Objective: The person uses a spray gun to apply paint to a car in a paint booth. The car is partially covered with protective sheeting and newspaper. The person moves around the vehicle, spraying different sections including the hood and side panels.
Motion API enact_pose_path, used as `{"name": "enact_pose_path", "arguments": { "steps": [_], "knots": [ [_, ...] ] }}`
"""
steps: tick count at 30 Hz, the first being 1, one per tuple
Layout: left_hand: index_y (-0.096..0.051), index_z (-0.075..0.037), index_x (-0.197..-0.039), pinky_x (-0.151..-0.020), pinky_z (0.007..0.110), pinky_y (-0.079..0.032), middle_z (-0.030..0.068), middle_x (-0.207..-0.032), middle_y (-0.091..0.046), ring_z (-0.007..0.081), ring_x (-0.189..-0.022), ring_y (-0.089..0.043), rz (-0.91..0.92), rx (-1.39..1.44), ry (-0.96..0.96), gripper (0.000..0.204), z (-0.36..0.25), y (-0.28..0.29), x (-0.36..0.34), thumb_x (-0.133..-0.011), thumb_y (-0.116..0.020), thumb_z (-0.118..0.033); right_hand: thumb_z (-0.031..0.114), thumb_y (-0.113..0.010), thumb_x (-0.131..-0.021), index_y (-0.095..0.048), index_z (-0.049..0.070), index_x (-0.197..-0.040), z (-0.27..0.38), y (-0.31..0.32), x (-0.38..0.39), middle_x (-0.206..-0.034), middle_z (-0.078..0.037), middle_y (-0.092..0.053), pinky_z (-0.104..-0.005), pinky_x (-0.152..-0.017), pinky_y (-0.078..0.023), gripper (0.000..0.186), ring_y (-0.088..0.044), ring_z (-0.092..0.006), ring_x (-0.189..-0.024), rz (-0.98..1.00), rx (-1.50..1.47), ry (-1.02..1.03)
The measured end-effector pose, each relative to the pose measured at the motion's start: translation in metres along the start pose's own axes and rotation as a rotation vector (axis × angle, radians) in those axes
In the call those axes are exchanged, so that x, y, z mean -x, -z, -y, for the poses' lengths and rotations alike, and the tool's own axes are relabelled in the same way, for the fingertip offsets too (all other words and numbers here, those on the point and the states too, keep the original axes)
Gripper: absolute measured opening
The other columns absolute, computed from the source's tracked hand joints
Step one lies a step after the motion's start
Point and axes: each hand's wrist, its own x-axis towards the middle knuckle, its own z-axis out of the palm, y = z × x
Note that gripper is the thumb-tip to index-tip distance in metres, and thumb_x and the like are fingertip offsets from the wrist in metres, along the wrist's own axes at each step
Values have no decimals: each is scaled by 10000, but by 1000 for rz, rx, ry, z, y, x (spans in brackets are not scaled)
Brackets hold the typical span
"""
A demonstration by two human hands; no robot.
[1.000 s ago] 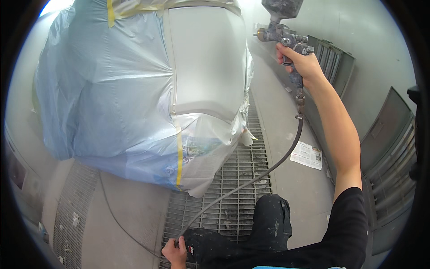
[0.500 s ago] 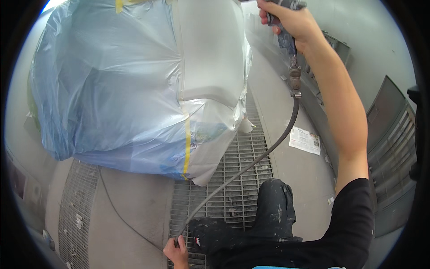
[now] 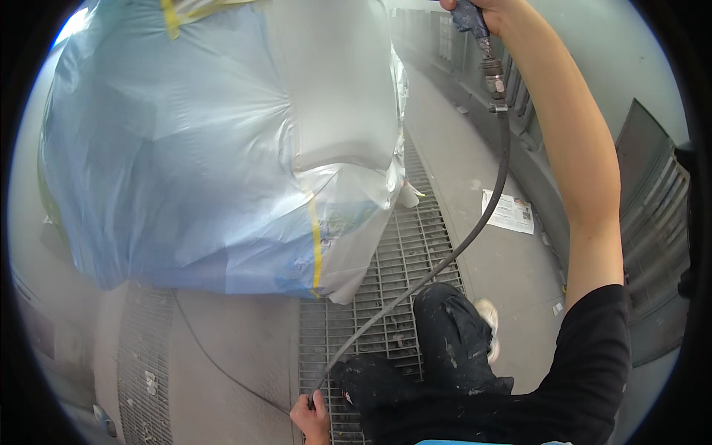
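My right hand [image 3: 491, 13] is raised at the top edge, wrapped round the grip of a grimy spray gun [image 3: 469, 16]; the gun's upper part is out of view. A dark hose [image 3: 493, 200] hangs from its fitting and runs down to my left hand [image 3: 310, 421], whose fingers are closed round it low in the picture. In front of me, left of the gun, is a silvery-white body panel [image 3: 341, 96], framed by crinkled translucent bluish plastic sheeting [image 3: 163, 148] with yellow tape [image 3: 317, 252] on it. The air around the panel's upper right looks misty.
A floor grate [image 3: 386, 319] runs under the wrapped body and by my bent legs [image 3: 452, 341]; a second grate [image 3: 144, 371] lies at the left. A printed sheet [image 3: 508, 211] is on the floor at the right. Grey wall panels [image 3: 645, 193] line the right side.
My right hand and the gun have risen mostly out of the top edge. My left hand, still on the hose, sits slightly further right in the view. A pale shoe now shows by my leg.
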Motion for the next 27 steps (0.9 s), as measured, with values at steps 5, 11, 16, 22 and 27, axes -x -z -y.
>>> {"name": "enact_pose_path", "arguments": {
  "steps": [5, 11, 16, 22, 27],
  "knots": [
    [-519, -11, -688, -486, 440, -382, 177, -548, -480, 353, -477, -502, 23, -81, 17, 378, -45, -29, -10, -915, -719, -238, 199, -691, -982, -663, 83, -939, -57, 66, -49, -790, -9, -667, -227, -533, -428, 127, -622, -100, -679, 9, -25, 31],
    [-687, -25, -799, -574, 497, -474, 219, -705, -659, 405, -624, -618, -5, -335, 111, 400, -144, -90, 4, -975, -635, -380, 209, -677, -992, -667, 80, -881, -136, 133, -131, -751, -17, -662, -263, -578, -442, 170, -594, -109, -653, 88, -21, 4],
    [-626, -30, -752, -562, 505, -450, 228, -704, -631, 429, -609, -586, -55, -372, 102, 352, -220, -143, 5, -963, -643, -312, 210, -689, -985, -669, 76, -885, -200, 170, -208, -754, -24, -665, -257, -568, -440, 169, -587, -110, -633, 171, -157, -31],
    [-479, -8, -673, -505, 449, -375, 183, -567, -467, 378, -503, -498, -144, -321, 94, 391, -274, -198, -19, -919, -702, -216, 218, -708, -973, -685, 63, -882, -265, 203, -285, -756, -32, -674, -251, -526, -433, 181, -591, -110, -607, 166, -195, -39],
    [-468, -9, -669, -513, 449, -376, 187, -584, -469, 386, -519, -497, -115, -327, 199, 394, -309, -226, -27, -920, -697, -208, 179, -713, -965, -683, 65, -895, -316, 227, -324, -760, -34, -675, -245, -524, -434, 138, -590, -111, -604, 173, -244, -58]
  ]
}}
